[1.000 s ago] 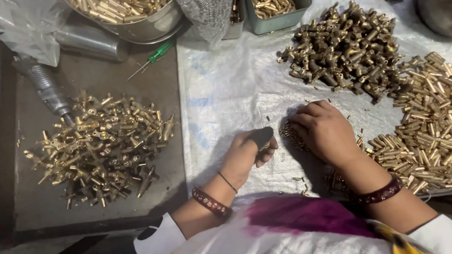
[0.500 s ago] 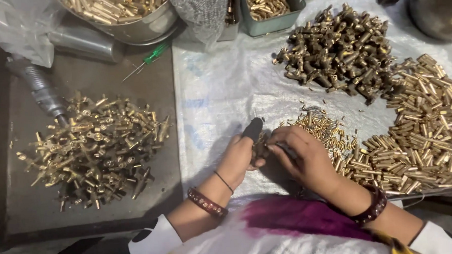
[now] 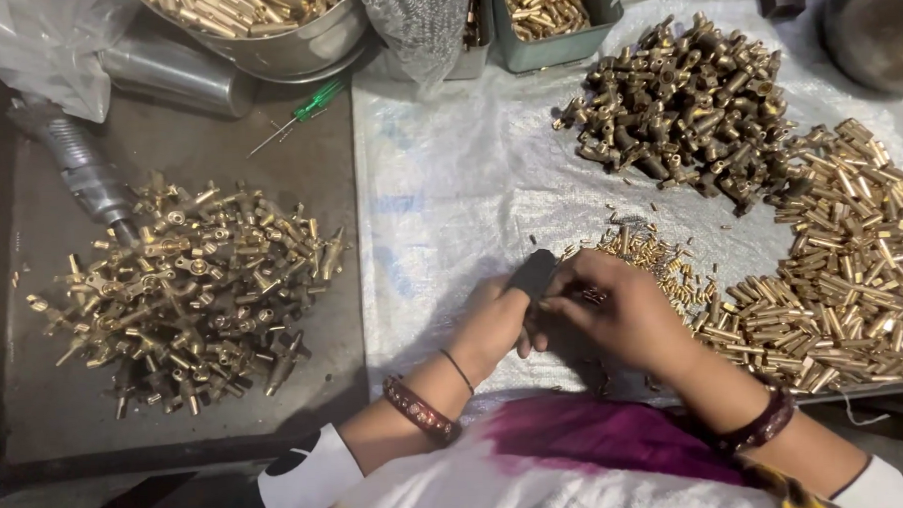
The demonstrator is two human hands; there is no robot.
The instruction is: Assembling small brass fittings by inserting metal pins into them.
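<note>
Our left hand (image 3: 494, 323) grips a dark tool (image 3: 532, 274) upright; our right hand (image 3: 619, 313) pinches a small brass pin (image 3: 585, 297) against it, steadying both for fitting.

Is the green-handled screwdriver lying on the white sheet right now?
No, the green-handled screwdriver lies on the dark metal tray, left of the white sheet.
</note>
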